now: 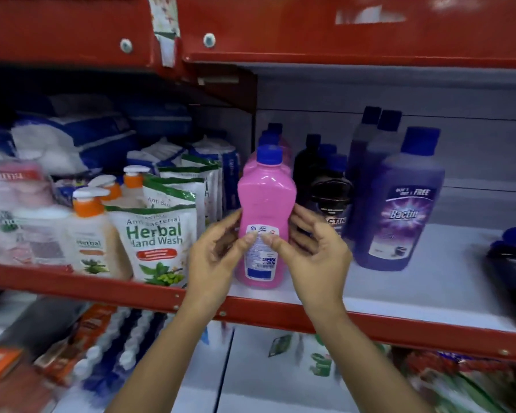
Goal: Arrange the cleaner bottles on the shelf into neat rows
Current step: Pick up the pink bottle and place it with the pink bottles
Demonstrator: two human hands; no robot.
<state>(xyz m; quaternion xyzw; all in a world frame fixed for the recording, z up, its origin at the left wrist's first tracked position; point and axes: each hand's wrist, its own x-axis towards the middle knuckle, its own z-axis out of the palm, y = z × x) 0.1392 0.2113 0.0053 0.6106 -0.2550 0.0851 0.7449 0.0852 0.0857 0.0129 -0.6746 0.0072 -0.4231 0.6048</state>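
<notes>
Pink bottle [265,210] stands upright at frame centre, on the white shelf [399,281] just behind its red front rail [280,315]. Blue cap, back label facing the camera. More pink bottles queue directly behind it; only their blue caps and a bit of shoulder show.

Left hand [213,257] is on the bottle's left side, right hand [316,257] on its right. Both thumbs press the label from the front, fingers wrap round the sides and back. So both hands are clamped on the same bottle, which sits on the shelf, not lifted.

Right of centre: dark bottle [329,201] with a black label, just beside the pink one, with more dark bottles behind it. Further right, large purple bottle [399,210], label "Bactin", upright, with two more purple ones behind it in a row. Far right edge: a dark bottle with a blue cap lying on its side, blurred.

Left half of frame, past a divider: herbal hand wash pouches [155,239] standing in a row, pump bottles [90,234] with orange collars left of them. Rest of the left side is too blurred to tell.
</notes>
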